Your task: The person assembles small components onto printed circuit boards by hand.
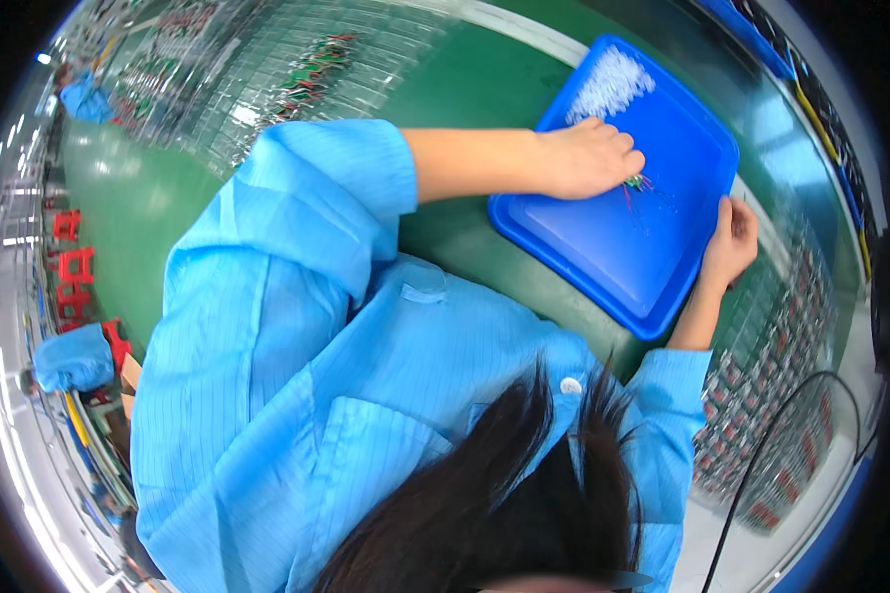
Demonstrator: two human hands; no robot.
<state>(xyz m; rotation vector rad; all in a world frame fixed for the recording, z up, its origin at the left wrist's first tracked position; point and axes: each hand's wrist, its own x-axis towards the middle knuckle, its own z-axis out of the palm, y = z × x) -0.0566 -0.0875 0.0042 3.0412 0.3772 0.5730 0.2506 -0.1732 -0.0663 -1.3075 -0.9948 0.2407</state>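
My left hand (585, 160) reaches across from the left over a blue plastic tray (653, 287), its fingers closed. Thin red, green and black wires (639, 184) stick out from under the fingertips, partly hidden by the hand. A heap of small white pieces (611, 83) lies in the tray's far left corner. Against the tray's right rim, my right hand (732, 243) is held with its fingers curled. Whatever those fingers may hold is hidden.
Rows of parts with red and green wires (311, 77) lie on the green surface at the far left. More wired parts (761, 385) in clear packing sit at the right, near a black cable (752, 465). Red stools (75, 265) stand further off at left.
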